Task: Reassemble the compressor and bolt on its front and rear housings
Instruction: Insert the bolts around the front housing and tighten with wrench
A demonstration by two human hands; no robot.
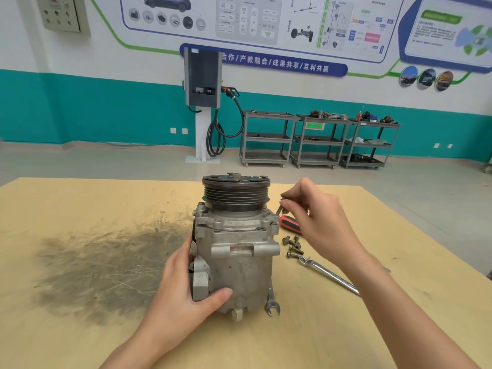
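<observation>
My left hand grips the upright compressor mid-bench, thumb wrapped across its body; my right hand pinches a bolt, axis near-vertical, just above the flange ear at its 7 o'clock; spare bolts at the compressor's 3 o'clock

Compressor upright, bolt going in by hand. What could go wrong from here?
1. The right hand pinches a bolt tilted at the housing's corner ear; started at that angle it may cross-thread.
2. The compressor stands on end with the heavy pulley on top, steadied only by the left hand; it could tip.
3. The spare bolts lie loose by the wrench; a knock could scatter them.
</observation>
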